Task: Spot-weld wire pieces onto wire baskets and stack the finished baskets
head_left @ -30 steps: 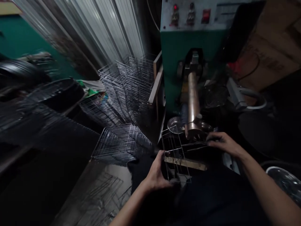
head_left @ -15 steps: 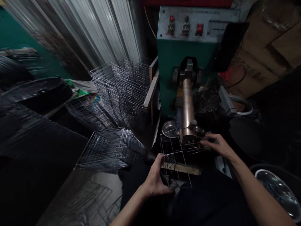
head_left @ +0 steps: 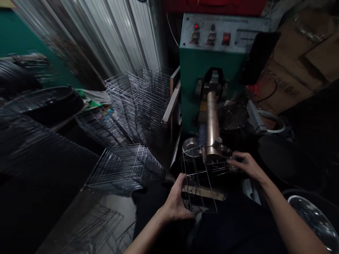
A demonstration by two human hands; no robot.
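Left hand (head_left: 176,199): shut on the wire rack (head_left: 198,183) | right hand (head_left: 245,165): shut on the other side of the rack | rack: held between both hands, just by the tip of the copper rod (head_left: 212,123) on the green machine (head_left: 201,95) | near: metal dish (head_left: 190,147), wood strip (head_left: 203,193) | to the left: pile of wire racks (head_left: 137,106)

Right hand (head_left: 245,165) farther in along the wire rack (head_left: 194,173), closer to the left hand (head_left: 177,201) than a second ago.
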